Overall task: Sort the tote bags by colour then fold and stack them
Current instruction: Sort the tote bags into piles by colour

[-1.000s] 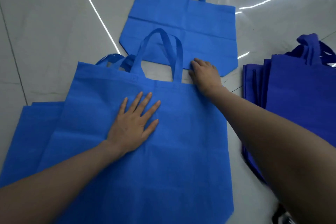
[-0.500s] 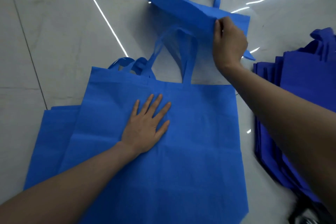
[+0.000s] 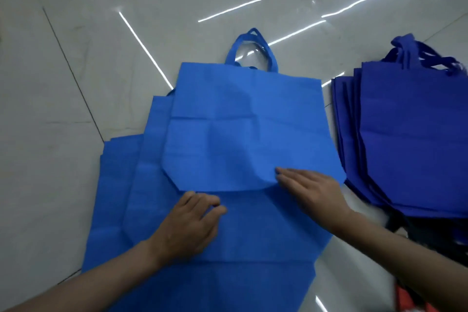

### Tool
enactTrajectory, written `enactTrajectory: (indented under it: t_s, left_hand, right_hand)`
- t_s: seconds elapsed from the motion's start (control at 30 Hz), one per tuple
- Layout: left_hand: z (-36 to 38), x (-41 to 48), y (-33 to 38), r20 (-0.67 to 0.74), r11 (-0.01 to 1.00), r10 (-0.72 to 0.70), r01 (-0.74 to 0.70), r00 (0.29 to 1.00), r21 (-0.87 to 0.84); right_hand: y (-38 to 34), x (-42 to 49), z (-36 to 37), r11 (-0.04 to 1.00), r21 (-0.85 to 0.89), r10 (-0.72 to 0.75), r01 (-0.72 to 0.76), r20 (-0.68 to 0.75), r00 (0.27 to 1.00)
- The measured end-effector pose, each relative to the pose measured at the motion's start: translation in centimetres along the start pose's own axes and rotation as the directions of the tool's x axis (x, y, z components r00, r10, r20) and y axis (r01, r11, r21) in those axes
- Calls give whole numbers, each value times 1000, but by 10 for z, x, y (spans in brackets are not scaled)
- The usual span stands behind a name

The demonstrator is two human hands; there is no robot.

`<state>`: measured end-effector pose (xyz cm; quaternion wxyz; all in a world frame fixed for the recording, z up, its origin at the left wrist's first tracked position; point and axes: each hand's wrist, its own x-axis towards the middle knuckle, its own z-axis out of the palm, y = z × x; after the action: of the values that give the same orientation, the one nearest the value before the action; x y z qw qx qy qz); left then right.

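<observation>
Pressed only beneath the flat right grip (image 3: 311, 187), the mid-blue fabric tote bag (image 3: 240, 121) may skew; the curled left grip (image 3: 192, 223) shows no clear hold.

Glossy pale tiled floor (image 3: 63, 185) with bright streaks (image 3: 145, 48), perhaps reflected lamps

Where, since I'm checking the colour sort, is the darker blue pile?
Head view: the darker blue pile lies on the floor at the right, beside the lighter blue bags and the right hand.
</observation>
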<state>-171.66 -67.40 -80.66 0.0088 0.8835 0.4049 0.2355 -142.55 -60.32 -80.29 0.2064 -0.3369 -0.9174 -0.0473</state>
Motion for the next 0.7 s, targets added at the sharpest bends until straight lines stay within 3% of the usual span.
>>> enactTrajectory:
  t_s: [0.1, 0.2, 0.23, 0.27, 0.3, 0.33, 0.37, 0.4, 0.43, 0.47, 0.5, 0.6, 0.7]
  left_hand:
    - [-12, -23, 10, 55, 998, 41, -43, 998, 42]
    - [-5, -33, 1, 60, 982, -179, 175, 982, 72]
    - [-2, -33, -6, 26, 942, -332, 329, 943, 72]
    - [-1, -31, -14, -15, 859, -508, 508, 861, 58]
    - [-3, -27, -23, -48, 727, -685, 686, 727, 23]
    - [-6, -22, -32, -49, 548, -836, 836, 546, -32]
    - [-12, -16, -42, -17, 336, -942, 937, 336, -98]
    - [-18, -11, -52, 39, 129, -990, 979, 137, -158]
    - [-22, -9, -62, 100, -25, -995, 980, -5, -198]
    - [-25, -8, -71, 146, -103, -987, 972, -73, -212]
    - [-28, -8, -79, 175, -133, -980, 968, -96, -213]
    - [-34, -11, -91, 209, -160, -968, 982, -136, -102]
    - [-36, -16, -97, 244, -153, -963, 979, -117, -134]
  right_hand:
    - [-47, -53, 1, 989, 63, -142, 132, 177, 974]
    - [-77, -71, -11, 974, 152, -206, 169, 273, 940]
    - [-76, -67, -15, 983, 151, -143, 105, 273, 951]
    - [-72, -59, -18, 992, 123, -5, -26, 246, 969]
    - [-66, -49, -19, 971, 68, 213, -229, 187, 959]
    - [-58, -38, -20, 877, 27, 474, -480, 120, 872]
    - [-48, -26, -19, 683, 40, 722, -729, 111, 683]
    - [-39, -17, -18, 413, 85, 890, -907, 172, 422]
    - [-29, -9, -16, 134, 143, 945, -981, 279, 170]
    - [-21, -3, -13, -53, 180, 928, -982, 371, 18]
    - [-13, 2, -10, -134, 214, 904, -968, 427, -31]
    - [5, 11, 0, -258, 338, 836, -905, 547, -34]
    - [9, 15, 9, -281, 338, 794, -898, 608, -20]
